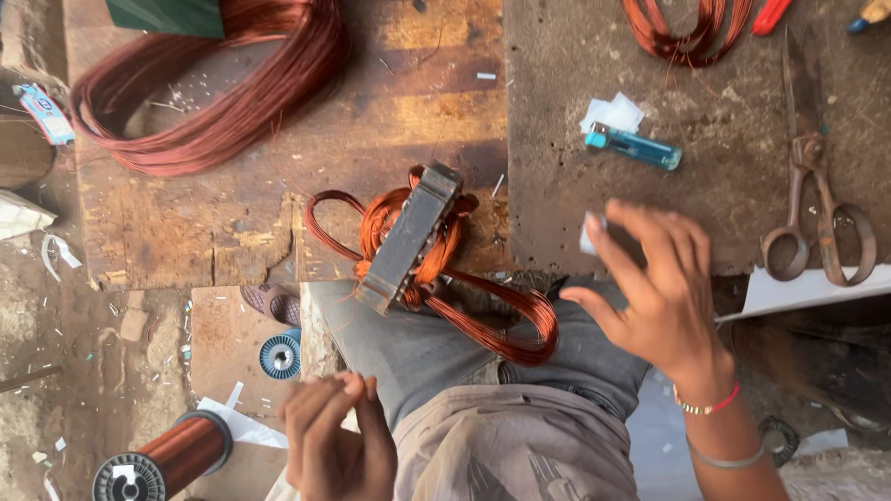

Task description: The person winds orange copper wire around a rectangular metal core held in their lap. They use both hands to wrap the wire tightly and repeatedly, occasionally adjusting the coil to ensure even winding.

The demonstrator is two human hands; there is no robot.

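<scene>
Worn bench [705,186], lighter [634,146], scissors [819,218], wire coil [436,269] on lap

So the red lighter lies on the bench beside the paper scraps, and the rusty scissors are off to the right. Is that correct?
Not quite: the lighter is blue, not red, as the head view shows. It does lie on the bench beside the paper scraps, and the rusty scissors are off to the right.

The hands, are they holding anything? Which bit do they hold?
The right hand pinches a small white piece by its edge, between fingertips. The left hand has its fingers pinched together, but whether it holds anything cannot be told.
</scene>
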